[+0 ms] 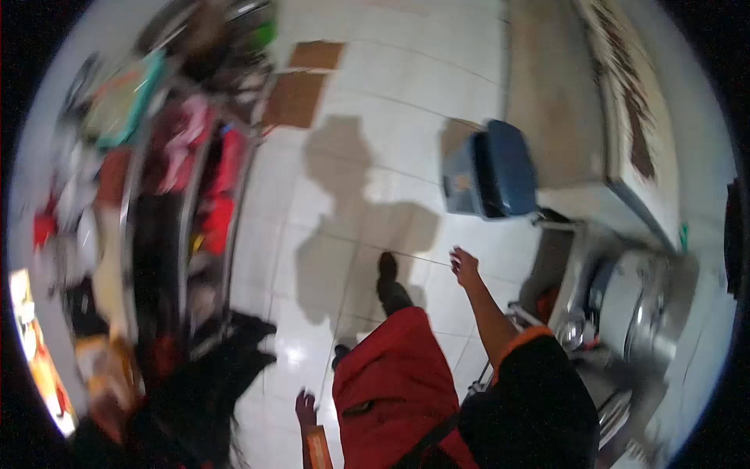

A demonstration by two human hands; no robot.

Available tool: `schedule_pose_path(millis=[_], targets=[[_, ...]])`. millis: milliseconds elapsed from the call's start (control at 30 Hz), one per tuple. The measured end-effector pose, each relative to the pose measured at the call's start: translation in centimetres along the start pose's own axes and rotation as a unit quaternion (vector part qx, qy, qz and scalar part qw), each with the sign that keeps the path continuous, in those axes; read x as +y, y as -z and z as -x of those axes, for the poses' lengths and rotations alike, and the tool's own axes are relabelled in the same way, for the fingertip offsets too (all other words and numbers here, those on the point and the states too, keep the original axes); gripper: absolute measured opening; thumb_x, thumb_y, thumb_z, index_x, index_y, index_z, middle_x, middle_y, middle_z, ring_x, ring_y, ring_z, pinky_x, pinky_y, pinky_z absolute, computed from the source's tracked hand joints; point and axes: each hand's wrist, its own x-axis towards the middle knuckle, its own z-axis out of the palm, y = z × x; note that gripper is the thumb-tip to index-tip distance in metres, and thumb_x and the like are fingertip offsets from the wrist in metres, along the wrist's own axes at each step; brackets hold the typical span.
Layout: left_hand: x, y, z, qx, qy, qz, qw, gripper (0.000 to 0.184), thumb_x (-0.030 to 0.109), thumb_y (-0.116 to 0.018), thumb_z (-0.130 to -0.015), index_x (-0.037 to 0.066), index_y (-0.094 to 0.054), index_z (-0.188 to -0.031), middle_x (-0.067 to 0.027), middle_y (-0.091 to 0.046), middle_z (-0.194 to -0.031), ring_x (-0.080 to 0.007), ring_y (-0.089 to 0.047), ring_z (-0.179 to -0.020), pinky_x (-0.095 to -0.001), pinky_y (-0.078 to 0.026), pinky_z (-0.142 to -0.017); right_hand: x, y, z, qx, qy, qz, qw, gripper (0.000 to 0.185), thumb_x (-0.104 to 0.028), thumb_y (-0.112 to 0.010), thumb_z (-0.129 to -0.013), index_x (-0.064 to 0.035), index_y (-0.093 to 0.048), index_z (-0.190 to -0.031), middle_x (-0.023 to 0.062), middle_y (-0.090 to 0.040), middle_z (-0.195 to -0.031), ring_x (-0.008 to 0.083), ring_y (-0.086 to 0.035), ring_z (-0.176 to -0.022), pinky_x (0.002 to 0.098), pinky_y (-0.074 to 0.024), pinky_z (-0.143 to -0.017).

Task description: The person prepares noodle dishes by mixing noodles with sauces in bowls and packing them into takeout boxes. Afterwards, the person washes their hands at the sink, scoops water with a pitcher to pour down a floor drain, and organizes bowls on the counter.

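Red apron [394,363], black sleeve [535,391] with orange trim [525,339], blue bin [512,168], white floor [414,86].

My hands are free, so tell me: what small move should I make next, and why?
Probably extend your right hand toward the blue bin: that hand looks empty, and the bin sits just ahead of it, past a visible stretch of tiled floor.

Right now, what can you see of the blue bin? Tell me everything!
The bin looks like plastic, with a paler blue body and a darker blue, rounded lid. A dark gap shows between them, so the lid may be ajar; the inside is too dark to make out. A faint patch marks its side, too blurred to read. It seems to stand on the white tiled floor, beyond the right hand, which isn't touching it.
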Motion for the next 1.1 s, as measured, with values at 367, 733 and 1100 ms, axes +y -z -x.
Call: schedule_pose_path(millis=[367, 733, 1100], targets=[[11.6, -1.9, 17.6, -0.183, -0.367, 0.475, 0.779, 0.094, 0.076, -0.025, -0.082, 0.003, -0.025, -0.142, -0.0195, -0.029, -0.145, -0.0313, -0.028, -0.135, -0.0467, -0.027, -0.107, 11.4, -12.6, 25.6, -0.437, 0.106, 0.476, 0.756, 0.04, -0.044, -0.05, -0.092, -0.0067, -0.061, -0.104, 0.0022, -0.061, -0.084, 0.0101, -0.055, -0.07, 0.025, -0.0435, -0.06], [-10.2, 5.6, 27.2, -0.006, -0.431, 0.625, 0.651, 0.101, 0.083, -0.016, -0.075, 0.009, -0.027, -0.143, -0.0153, -0.027, -0.147, -0.0316, -0.028, -0.134, -0.046, -0.024, -0.107, 28.3, -13.9, 49.4, -0.592, 0.116, 0.554, 0.574, 0.044, -0.047, -0.045, -0.094, -0.0072, -0.06, -0.106, 0.0024, -0.061, -0.087, 0.0114, -0.057, -0.076, 0.0259, -0.0457, -0.067], [-13.8, 11.9, 23.6, 0.119, -0.414, 0.658, 0.618, 0.073, 0.064, -0.031, -0.089, 0.009, -0.039, -0.136, -0.012, -0.045, -0.135, -0.0277, -0.048, -0.117, -0.04, -0.039, -0.095, 36.6, -16.1, 53.8, -0.638, 0.199, 0.589, 0.455, 0.039, -0.041, -0.048, -0.094, -0.0044, -0.061, -0.102, 0.0026, -0.061, -0.08, 0.0106, -0.056, -0.067, 0.0254, -0.0445, -0.061]])
